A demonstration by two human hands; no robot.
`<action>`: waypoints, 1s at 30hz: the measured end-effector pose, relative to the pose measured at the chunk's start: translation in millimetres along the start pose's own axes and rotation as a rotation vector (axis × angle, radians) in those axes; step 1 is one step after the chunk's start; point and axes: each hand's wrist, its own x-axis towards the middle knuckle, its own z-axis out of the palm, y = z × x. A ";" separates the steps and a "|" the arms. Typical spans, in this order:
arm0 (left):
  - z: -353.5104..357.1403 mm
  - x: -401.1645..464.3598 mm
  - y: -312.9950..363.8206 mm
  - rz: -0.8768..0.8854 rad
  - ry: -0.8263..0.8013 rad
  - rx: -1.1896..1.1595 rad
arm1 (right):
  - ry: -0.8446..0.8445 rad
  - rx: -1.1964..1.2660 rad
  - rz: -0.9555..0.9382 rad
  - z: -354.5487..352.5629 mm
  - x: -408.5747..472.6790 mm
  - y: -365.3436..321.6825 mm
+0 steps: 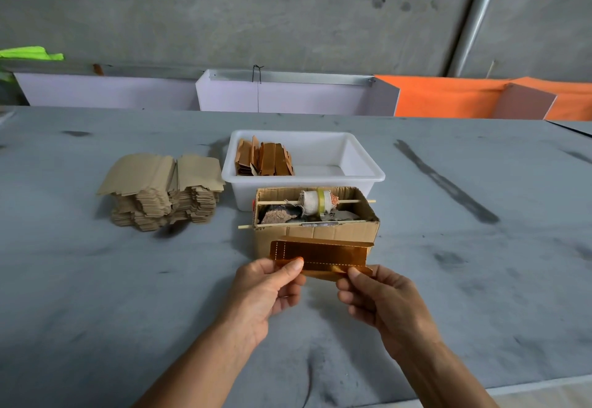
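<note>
Pinching a gold-orange card blank (323, 254) by its near corners; a slip or a crooked crease looked the likely fault.
Left hand (266, 292) had its thumb pressed over the blank's near-left corner, fingers curled beneath. Right hand (381, 302) nipped the narrow near flap at its right end between thumb and forefinger. Both hands were clamped on the blank, which was held in the air above the grey table (96, 279), just in front of the open cardboard box (339, 231). Judged risk: with a glossy face and an edge-only hold, an uneven pull could twist the piece, crease it off the dashed line or tear it there. The box held a tape spool (317, 202) on a skewer. Beyond it stood a white tub (304, 180) with folded pieces (264, 159). A flat brown stack (163, 193) lay far left.
</note>
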 end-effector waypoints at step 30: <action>-3.6 -5.9 -17.8 0.364 0.079 -0.002 | 0.129 0.142 -0.206 10.0 -2.4 19.3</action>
